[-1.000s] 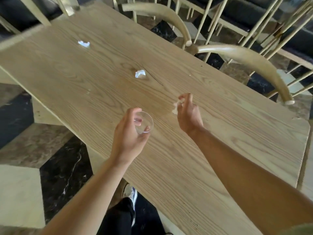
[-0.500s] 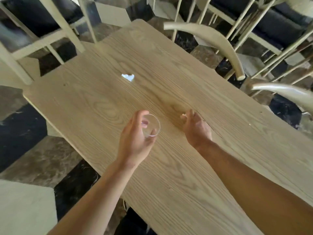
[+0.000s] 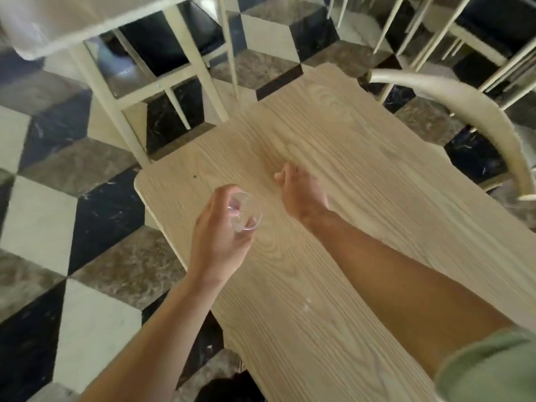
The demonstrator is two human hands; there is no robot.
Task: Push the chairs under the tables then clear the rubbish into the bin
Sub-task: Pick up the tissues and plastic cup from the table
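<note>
Holding cup (image 3: 244, 211) in L hand (image 3: 219, 230)

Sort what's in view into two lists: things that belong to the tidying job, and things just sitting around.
Job:
- clear cup, held in the left hand
- right hand, curled closed over the table; contents hidden
- curved chair back at the table's far side

Just around:
- neighbouring table frame
- checkered floor
</note>
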